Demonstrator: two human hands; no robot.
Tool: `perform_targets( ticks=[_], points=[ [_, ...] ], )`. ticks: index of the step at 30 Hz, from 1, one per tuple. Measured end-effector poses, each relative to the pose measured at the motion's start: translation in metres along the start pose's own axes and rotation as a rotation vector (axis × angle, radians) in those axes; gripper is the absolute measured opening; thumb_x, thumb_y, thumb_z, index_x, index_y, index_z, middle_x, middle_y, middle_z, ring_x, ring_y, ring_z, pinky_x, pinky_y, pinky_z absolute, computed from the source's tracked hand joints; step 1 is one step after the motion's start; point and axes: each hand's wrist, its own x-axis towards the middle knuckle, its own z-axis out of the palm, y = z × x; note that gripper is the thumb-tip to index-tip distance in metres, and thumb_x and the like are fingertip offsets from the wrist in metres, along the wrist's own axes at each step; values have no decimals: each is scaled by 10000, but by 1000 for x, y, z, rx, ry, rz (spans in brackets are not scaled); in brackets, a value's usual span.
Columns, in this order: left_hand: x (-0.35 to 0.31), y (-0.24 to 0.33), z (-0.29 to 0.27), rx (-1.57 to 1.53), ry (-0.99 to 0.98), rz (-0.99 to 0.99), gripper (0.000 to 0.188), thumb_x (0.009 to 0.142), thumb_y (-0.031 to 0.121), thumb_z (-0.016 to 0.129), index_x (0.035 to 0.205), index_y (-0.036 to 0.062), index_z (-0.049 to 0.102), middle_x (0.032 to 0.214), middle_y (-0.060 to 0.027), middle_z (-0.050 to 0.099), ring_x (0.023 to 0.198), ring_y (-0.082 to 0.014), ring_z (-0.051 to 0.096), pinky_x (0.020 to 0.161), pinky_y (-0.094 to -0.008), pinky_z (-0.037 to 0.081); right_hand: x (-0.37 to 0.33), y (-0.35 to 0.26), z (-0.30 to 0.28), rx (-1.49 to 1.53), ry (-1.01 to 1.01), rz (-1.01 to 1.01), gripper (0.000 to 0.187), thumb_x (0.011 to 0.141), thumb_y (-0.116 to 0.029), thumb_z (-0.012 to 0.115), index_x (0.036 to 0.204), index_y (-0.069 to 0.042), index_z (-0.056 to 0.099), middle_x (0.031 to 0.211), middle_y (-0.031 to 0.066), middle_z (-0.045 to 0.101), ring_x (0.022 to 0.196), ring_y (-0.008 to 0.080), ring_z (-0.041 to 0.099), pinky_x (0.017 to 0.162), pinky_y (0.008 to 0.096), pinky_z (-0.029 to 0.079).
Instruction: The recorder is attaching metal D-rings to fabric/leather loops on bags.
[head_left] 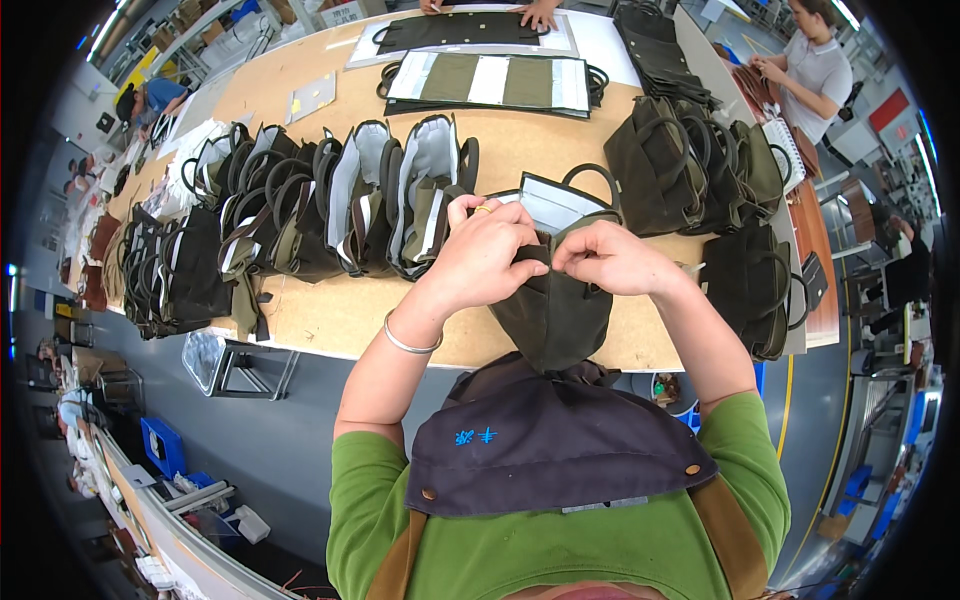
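A dark olive fabric handbag (560,318) with a pale grey lining stands at the table's near edge, in front of my body. Its top gapes toward the far side, where a looped handle (596,170) arches up. My left hand (488,252), closed, pinches a dark fabric piece at the bag's upper edge between thumb and fingers. Close beside it, my right hand (612,256) has its fingertips pressed together at the same edge. Whatever small part lies between the right fingertips is hidden.
Rows of similar handbags line the table on the left (360,200) and right (655,165). Flat bag panels (490,82) lie stacked farther back. Another person's hands (540,14) rest on a dark panel at the far edge. A person (815,70) works at the right.
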Motion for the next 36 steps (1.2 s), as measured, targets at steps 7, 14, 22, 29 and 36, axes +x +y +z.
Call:
perform_targets(
  ticks=[7, 14, 22, 29, 36],
  points=[
    [1, 3, -3, -8, -11, -23, 243, 737, 246, 785, 876, 58, 719, 945, -38, 607, 1022, -228, 571, 1037, -439, 231, 0, 6, 5, 68, 18, -3, 199, 774, -104, 613, 899, 17, 708, 667, 34, 625, 645, 85, 564, 623, 273, 469],
    [1, 3, -1, 3, 4, -26, 248, 718, 252, 786, 865, 62, 722, 931, -41, 614, 1010, -232, 581, 1036, -438, 236, -1, 15, 11, 192, 43, -31, 156, 764, -90, 688, 872, 21, 700, 719, 7, 647, 652, 67, 568, 626, 250, 477],
    [2, 5, 0, -4, 7, -26, 241, 708, 232, 779, 865, 57, 726, 929, -41, 621, 1015, -239, 590, 1041, -438, 239, -2, 10, 12, 207, 49, 21, 144, 787, -137, 748, 791, -3, 697, 655, -23, 618, 607, 40, 541, 573, 229, 449],
    [5, -1, -2, -63, 3, -19, 243, 720, 249, 794, 853, 59, 721, 942, -55, 670, 991, -227, 607, 1033, -416, 277, 1, 16, 15, 254, 90, 31, 133, 781, -137, 758, 761, -21, 695, 636, -35, 604, 589, 33, 523, 551, 227, 429],
    [10, -9, -6, -155, -16, 0, 162, 774, 215, 775, 833, 80, 708, 938, -29, 694, 939, -191, 623, 980, -378, 324, 1, 24, 15, 294, 86, -17, 96, 809, -106, 725, 790, -31, 668, 639, -59, 562, 586, 21, 473, 537, 229, 391]
  ],
)
